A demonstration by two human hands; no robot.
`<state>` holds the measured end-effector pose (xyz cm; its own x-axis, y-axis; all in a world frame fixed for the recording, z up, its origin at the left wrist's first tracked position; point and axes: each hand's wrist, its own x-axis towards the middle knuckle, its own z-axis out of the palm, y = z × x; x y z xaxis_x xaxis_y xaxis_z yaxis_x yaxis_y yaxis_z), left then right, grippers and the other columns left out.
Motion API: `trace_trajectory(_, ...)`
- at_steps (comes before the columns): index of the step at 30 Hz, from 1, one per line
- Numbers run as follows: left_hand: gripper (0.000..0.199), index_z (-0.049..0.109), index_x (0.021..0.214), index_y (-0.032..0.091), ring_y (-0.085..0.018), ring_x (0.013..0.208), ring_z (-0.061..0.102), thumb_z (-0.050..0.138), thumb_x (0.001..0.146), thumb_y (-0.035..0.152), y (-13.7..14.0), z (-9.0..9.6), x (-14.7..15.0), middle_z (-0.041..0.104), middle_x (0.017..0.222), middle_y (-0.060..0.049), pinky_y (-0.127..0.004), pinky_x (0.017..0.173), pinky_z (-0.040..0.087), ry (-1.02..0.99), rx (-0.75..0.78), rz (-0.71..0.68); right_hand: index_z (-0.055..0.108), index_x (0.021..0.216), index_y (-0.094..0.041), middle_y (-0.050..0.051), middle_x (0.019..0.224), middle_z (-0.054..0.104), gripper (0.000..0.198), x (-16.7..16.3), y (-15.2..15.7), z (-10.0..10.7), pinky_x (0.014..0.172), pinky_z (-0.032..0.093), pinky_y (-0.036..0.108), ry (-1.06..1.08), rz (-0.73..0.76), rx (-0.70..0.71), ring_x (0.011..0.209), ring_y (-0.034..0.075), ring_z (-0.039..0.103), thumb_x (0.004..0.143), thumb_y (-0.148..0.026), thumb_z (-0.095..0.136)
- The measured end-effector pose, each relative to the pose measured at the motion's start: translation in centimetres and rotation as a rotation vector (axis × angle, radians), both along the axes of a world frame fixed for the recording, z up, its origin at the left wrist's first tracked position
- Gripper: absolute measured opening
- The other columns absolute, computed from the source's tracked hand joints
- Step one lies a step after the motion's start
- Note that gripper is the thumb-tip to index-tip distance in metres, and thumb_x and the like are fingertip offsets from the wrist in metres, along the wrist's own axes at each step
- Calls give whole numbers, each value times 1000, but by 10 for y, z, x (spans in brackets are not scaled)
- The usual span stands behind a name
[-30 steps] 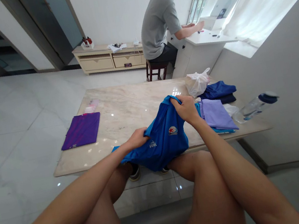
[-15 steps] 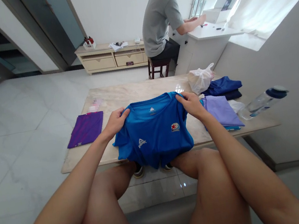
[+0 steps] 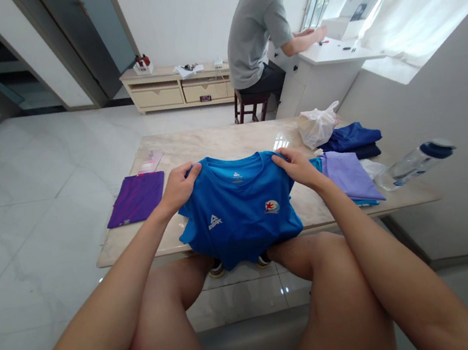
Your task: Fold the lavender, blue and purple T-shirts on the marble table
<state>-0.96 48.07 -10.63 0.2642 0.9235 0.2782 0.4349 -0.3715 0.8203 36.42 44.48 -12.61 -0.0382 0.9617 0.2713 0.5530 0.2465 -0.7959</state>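
A blue T-shirt (image 3: 240, 210) with a white logo and a round badge on its chest hangs stretched between my hands. My left hand (image 3: 182, 187) pinches its shoulder on the left, thumb on top. The opposite shoulder is gripped by my right hand (image 3: 297, 166). The shirt's neckline faces up and away from me, and its lower part droops over the near edge of the marble-look table (image 3: 133, 247). To the left of my left hand lies a folded purple garment (image 3: 137, 198). Folded lilac cloth (image 3: 349, 176) rests right of my right hand.
Dark blue folded clothes (image 3: 352, 139), a white plastic bag (image 3: 319, 125) and a clear water bottle (image 3: 415, 164) stand at the table's right. A pink-and-white slip (image 3: 152, 161) lies at the back left. Beyond, a person in grey (image 3: 256, 29) sits at a white desk (image 3: 334, 53).
The shirt's neckline has levelled out and its right shoulder has come slightly inward and down with my right hand. Both hands keep their grip.
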Motion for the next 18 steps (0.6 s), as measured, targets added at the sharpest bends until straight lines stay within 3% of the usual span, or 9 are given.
trace_trajectory(5, 61, 41, 67, 25, -18, 72, 42, 56, 98, 76, 2, -1, -1, 41, 67, 0, -34, 68, 34, -30, 27, 29, 73, 98, -24, 1, 87, 74, 31, -5, 5, -7, 75, 54, 32, 126, 55, -135, 84, 21, 64, 94, -55, 69)
trace_trajectory(10, 62, 41, 68, 26, -18, 70, 38, 55, 99, 78, 3, -3, 0, 40, 68, 1, -34, 67, 35, -46, 18, 13, 84, 108, -22, 7, 105, 84, 41, -19, -3, 1, 84, 59, 35, 40, 143, -196, 96, 25, 74, 96, -60, 72)
trace_trajectory(13, 59, 43, 70, 25, -18, 70, 40, 55, 101, 74, 3, -3, 1, 42, 69, 1, -34, 67, 36, -46, 14, 4, 87, 102, -23, 8, 105, 86, 40, -24, -4, 4, 87, 60, 37, -21, 150, -182, 98, 28, 76, 95, -60, 76)
trace_trajectory(18, 58, 44, 70, 25, -18, 70, 41, 54, 103, 72, 2, -3, 0, 43, 69, 1, -34, 67, 37, -48, 16, -15, 89, 106, -23, 8, 109, 87, 36, -18, 2, 3, 93, 60, 40, 4, 5, -41, 101, 30, 78, 93, -54, 78)
